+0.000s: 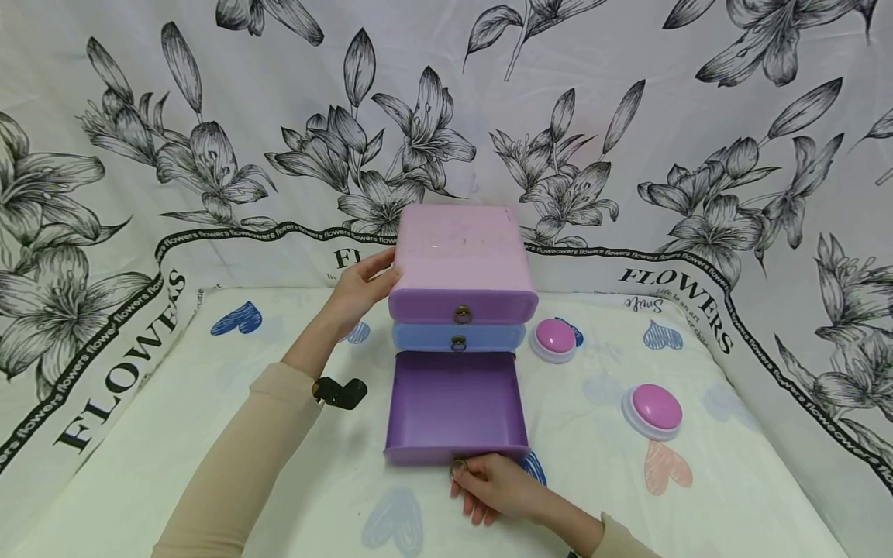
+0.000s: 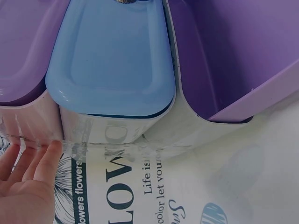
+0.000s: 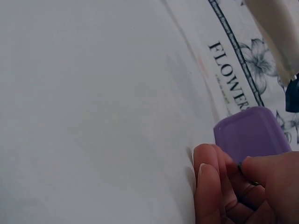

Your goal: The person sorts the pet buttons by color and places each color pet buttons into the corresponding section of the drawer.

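A small three-tier drawer cabinet [image 1: 456, 248] with a pink top stands in the middle of the head view. Its purple top drawer [image 1: 425, 307] and blue middle drawer [image 1: 418, 338] are closed. The purple bottom drawer [image 1: 456, 403] is pulled far out, and its inside is bare. My left hand [image 1: 363, 287] rests against the cabinet's upper left side; in the left wrist view its fingers [image 2: 46, 165] lie straight along the pink wall. With thumb and fingers, my right hand [image 1: 498, 484] pinches the bottom drawer's metal ring pull [image 1: 457, 467].
Two pink push-button lights with white bases sit right of the cabinet, a nearer one [image 1: 657, 407] and a farther one [image 1: 556, 337]. A white cloth with printed hearts [image 1: 394, 523] covers the surface. Behind hangs a flower-printed cloth [image 1: 558, 178].
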